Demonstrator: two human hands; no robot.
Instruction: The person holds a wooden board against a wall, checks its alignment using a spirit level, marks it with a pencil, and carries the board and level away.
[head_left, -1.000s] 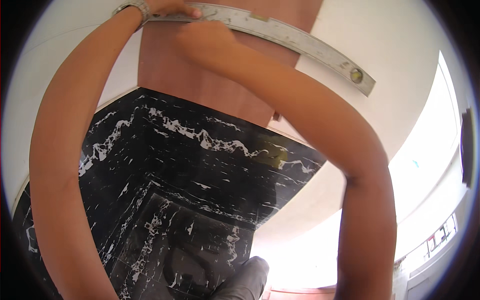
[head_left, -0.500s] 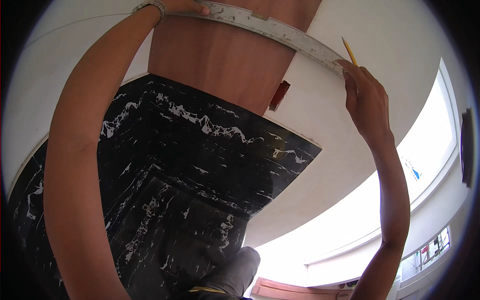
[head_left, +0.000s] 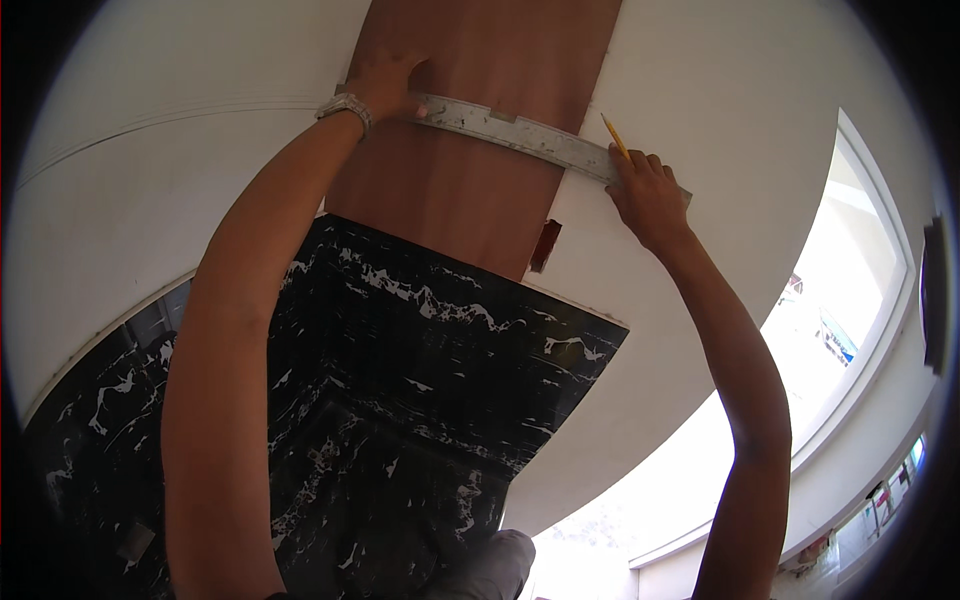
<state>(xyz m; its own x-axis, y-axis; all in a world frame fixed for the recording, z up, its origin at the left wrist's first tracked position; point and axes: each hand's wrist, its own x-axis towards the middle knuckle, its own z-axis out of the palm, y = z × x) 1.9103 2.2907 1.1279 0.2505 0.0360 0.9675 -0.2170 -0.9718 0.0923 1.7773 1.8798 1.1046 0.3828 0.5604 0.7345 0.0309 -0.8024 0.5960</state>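
Observation:
A long grey spirit level (head_left: 545,140), worn and speckled, lies across a reddish-brown panel (head_left: 445,185) on the wall, and its right part reaches over the white wall. My left hand (head_left: 385,90), with a watch on its wrist, holds the level's left end against the panel; its thumb is on the level and a finger stretches out above it. My right hand (head_left: 650,200) is closed around the level near its right end. A yellow pencil (head_left: 617,138) sticks up from between its fingers, point upward. The palm side of both hands is hidden.
Below the panel are black, white-veined marble-look slabs (head_left: 430,300). A small rectangular hole (head_left: 546,246) opens in the white wall (head_left: 720,110) beside the panel. Thin curved lines (head_left: 180,118) run on the wall at left. A bright window (head_left: 840,270) is at right. My knee (head_left: 500,565) shows below.
The level and both hands now appear lower in the view, the right hand also further left. The panel and slabs have shifted down too as the view moved. The level still lies across the panel.

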